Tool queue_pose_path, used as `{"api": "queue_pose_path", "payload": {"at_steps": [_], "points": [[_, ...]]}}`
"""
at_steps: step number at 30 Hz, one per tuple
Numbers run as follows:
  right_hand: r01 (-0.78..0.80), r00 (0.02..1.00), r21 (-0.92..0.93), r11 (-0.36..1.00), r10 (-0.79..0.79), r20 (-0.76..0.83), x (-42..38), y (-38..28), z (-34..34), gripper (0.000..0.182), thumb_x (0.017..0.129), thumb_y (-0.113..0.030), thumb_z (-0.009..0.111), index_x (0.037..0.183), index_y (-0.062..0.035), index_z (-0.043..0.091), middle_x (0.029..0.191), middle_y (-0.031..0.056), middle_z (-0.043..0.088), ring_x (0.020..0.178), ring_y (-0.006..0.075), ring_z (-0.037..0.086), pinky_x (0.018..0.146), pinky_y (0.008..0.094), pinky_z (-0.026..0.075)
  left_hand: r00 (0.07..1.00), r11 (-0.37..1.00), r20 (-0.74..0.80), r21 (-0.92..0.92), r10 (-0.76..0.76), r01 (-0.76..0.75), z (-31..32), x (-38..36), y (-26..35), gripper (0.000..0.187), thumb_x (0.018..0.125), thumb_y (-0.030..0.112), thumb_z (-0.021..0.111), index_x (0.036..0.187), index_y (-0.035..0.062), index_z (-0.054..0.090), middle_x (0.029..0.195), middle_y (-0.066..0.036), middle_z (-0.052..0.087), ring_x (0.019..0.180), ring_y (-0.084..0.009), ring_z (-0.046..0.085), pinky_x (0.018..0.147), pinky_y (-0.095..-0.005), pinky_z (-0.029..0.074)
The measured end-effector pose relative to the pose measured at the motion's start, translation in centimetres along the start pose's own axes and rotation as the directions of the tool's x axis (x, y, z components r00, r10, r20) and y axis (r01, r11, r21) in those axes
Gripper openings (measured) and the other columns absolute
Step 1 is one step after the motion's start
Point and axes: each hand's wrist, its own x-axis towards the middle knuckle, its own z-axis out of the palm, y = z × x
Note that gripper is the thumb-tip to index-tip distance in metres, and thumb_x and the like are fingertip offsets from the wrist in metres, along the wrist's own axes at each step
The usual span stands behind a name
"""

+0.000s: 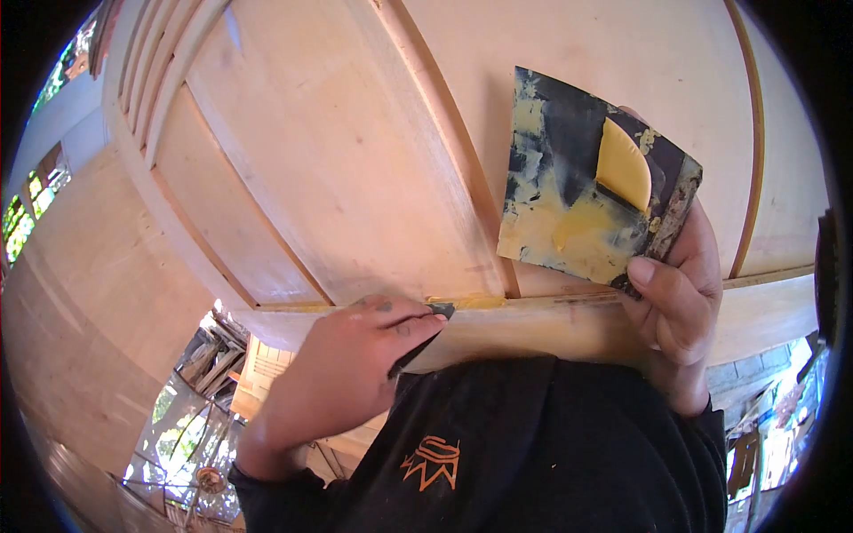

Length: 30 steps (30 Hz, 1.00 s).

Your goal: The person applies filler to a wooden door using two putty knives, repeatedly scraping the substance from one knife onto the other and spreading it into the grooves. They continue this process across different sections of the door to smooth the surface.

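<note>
Pale wooden panels (355, 160), divided by raised strips (444, 124), fill most of the view, curving at its edges; a rail (551, 329) crosses below them, and sunlit clutter (200, 426) shows at the lower left. Between the fingertips of the left hand (369, 342) and the joint under the panels lies a thin dark scraper (418, 348), partly hidden by the fingers. The left grip is closed on it, and its exposed tip is right by a smear of yellow filler (484, 302) along the joint. To the right and higher, the right grip is closed on the lower right side of a dark, filler-streaked plate (569, 178), the thumb in front. A thick yellow lump (625, 169) sits on the plate's face. The left forearm rises from the lower left, the back of the hand up and the fingers pointing right; the right hand (680, 293) is raised, its wrist below it. The scraper's long axis slants from lower left to upper right. The plate is tilted, its face towards the camera and its thick gripped edge slanting from upper right to lower left.
</note>
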Motion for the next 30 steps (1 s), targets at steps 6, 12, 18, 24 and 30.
{"api": "queue_pose_path", "payload": {"at_steps": [6,12,18,24,30], "points": [[0.037,0.998,-0.006,0.999,-0.037,-0.049,-0.5,0.2,-1.1,0.068,0.072,0.002,0.045,0.135,0.0111,0.020,0.131,0.0227,0.042,0.122,0.0277,0.044,0.103,0.0363,0.034,0.978,0.993,-0.206,0.101,-0.036,0.058,-1.3,-2.0,1.3,0.049,0.065,-0.012,0.052,0.110,0.0057,0.060,0.107,-0.013,0.061,0.101,-0.0310,0.058,0.082,-0.0376,0.050],[0.017,1.000,-0.017,1.000,-0.017,-0.014,-0.3,0.1,-0.5,0.068,0.070,0.000,0.043,0.134,0.0112,0.024,0.130,0.0203,0.043,0.122,0.0248,0.044,0.104,0.0337,0.031,0.915,0.976,-0.402,0.208,0.032,0.058,3.9,-2.2,0.8,0.047,0.066,-0.015,0.051,0.111,-0.0017,0.058,0.111,-0.017,0.059,0.104,-0.0359,0.056,0.089,-0.0419,0.046],[0.041,0.999,-0.021,0.999,-0.040,0.012,-0.4,0.5,-0.7,0.067,0.069,0.000,0.042,0.133,0.0112,0.026,0.129,0.0177,0.045,0.121,0.0219,0.043,0.104,0.0312,0.029,0.930,0.981,-0.368,0.181,-0.001,0.072,5.5,-1.8,0.7,0.050,0.062,-0.014,0.052,0.109,0.0002,0.059,0.111,-0.015,0.060,0.103,-0.0346,0.057,0.090,-0.0405,0.047],[0.038,0.999,-0.063,0.997,-0.036,0.031,-0.2,0.6,-1.5,0.065,0.072,0.000,0.042,0.134,0.0106,0.026,0.127,0.0174,0.046,0.119,0.0213,0.045,0.102,0.0304,0.031,0.997,0.998,-0.072,0.056,-0.035,0.039,0.9,-0.5,0.3,0.051,0.060,-0.009,0.051,0.109,0.0057,0.060,0.108,-0.013,0.062,0.099,-0.0317,0.058,0.084,-0.0377,0.048],[0.071,0.997,0.003,0.997,-0.072,0.010,-0.4,0.0,-1.8,0.064,0.073,0.002,0.042,0.134,0.0098,0.026,0.128,0.0167,0.047,0.120,0.0215,0.046,0.103,0.0306,0.031,0.998,0.998,0.060,-0.063,-0.010,0.013,-1.7,0.5,0.1,0.050,0.060,-0.012,0.048,0.105,0.0029,0.062,0.105,-0.016,0.063,0.095,-0.0336,0.060,0.082,-0.0351,0.048]]}}
